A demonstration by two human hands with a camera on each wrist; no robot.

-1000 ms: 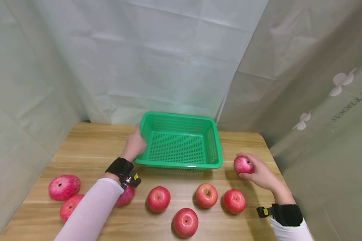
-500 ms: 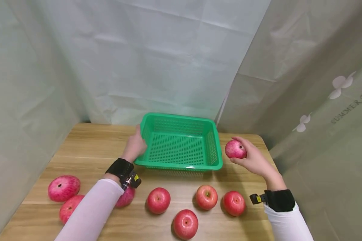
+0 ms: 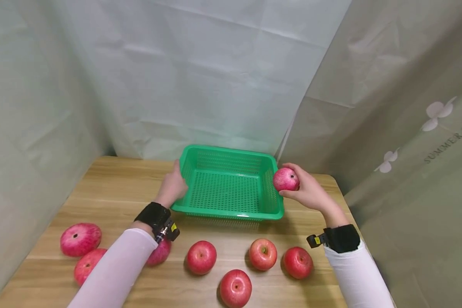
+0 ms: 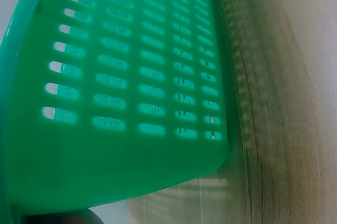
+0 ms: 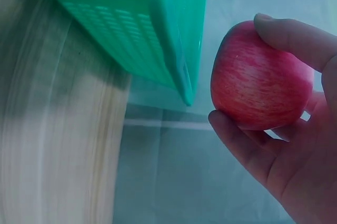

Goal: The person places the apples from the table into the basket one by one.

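Observation:
My right hand [image 3: 309,190] grips a pinkish-red apple [image 3: 285,179] just above the right rim of a green plastic basket [image 3: 223,212]. In the right wrist view, the thumb and fingers curl round that apple [image 5: 258,77], a short way from the basket's wall [image 5: 121,29]. At the opposite end, my left hand [image 3: 172,187] holds the basket's left rim, its fingertips partly hidden by the rim. The left wrist view is filled by the slotted side of the basket [image 4: 131,155]. No apples lie inside it.
Several red apples rest on the wooden table [image 3: 111,188]: one apple [image 3: 202,257] in front of the basket, another [image 3: 235,288] nearer, others to the right. At left sits a pink apple [image 3: 81,239]; the left forearm partly covers two more. Pale curtains surround the table.
The right hand has lifted its apple and carried it left and away from me, from the table's right side to the basket's right rim. The left hand has stayed put.

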